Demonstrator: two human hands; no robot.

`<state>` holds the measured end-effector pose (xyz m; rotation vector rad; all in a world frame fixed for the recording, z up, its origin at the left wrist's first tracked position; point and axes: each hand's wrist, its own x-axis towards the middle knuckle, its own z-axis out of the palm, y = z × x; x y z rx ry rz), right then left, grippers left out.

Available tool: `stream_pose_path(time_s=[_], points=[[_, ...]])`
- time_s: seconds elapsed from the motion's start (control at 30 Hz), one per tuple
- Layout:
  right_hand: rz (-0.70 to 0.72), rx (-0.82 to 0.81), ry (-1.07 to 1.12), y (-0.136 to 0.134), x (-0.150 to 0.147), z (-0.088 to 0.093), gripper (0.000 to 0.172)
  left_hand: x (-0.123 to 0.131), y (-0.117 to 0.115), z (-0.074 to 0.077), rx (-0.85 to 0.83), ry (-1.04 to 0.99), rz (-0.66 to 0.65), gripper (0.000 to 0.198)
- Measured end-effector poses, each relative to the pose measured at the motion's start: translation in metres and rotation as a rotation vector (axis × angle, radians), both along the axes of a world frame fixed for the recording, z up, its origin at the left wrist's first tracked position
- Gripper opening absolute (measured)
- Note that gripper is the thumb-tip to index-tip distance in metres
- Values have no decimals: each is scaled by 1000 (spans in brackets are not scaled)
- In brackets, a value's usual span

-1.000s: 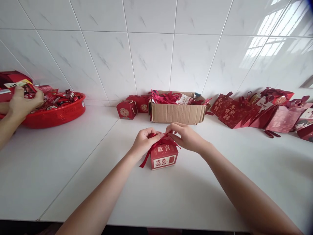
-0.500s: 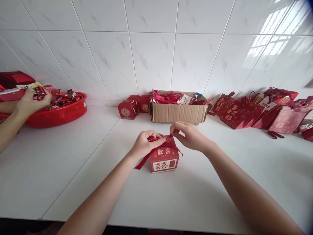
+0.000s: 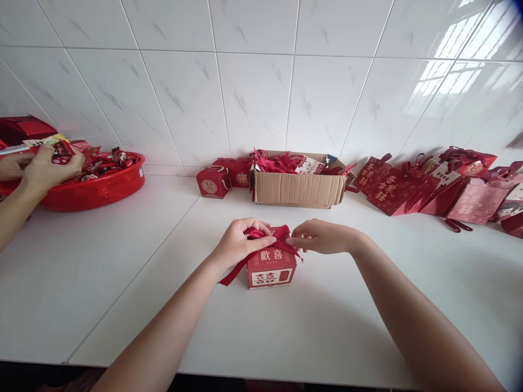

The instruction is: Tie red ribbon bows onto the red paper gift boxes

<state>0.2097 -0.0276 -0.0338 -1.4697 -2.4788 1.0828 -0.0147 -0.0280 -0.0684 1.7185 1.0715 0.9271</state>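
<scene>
A small red gift box (image 3: 271, 267) with white and gold Chinese lettering stands upright on the white counter. Across its top lies a dark red ribbon (image 3: 281, 233) looped into a bow, one tail trailing down to the left. My left hand (image 3: 245, 239) pinches the bow's left loop, its thumb pressed over the middle. On the other side, my right hand (image 3: 312, 236) has its thumb and fingers closed on the ribbon's right end, beside the box's right edge. The fingertips partly cover the knot.
Behind the box stands a cardboard box (image 3: 298, 189) of ribbons and cards, with small red boxes (image 3: 213, 182) to its left. Red gift bags (image 3: 392, 188) lean at the right. At the left, another person's hands (image 3: 49, 166) hold packets over a red basin (image 3: 102, 188) of wrapped sweets.
My right hand has moved down from above the bow to its right side, and the right loop now stands fuller. The box has shifted slightly left in view.
</scene>
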Motion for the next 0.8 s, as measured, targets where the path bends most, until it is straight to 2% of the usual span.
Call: stream_pose_path(time_s=[0.17,0.33,0.47,0.67,0.8], points=[[95,-151,116,4,-2,-1,35,1,1,-3,80,-25,29,22],[26,-170,200,3,-3,-1,35,1,4,-4,103,-47,81,23],[-24,-183,163,3,-4,-3,38,1,4,-3,86,-43,96,21],[6,-211,200,4,-3,-2,37,0,3,-2,98,-18,106,20],[-13,-173,283,0,-4,3,35,0,4,-4,155,4,94,31]])
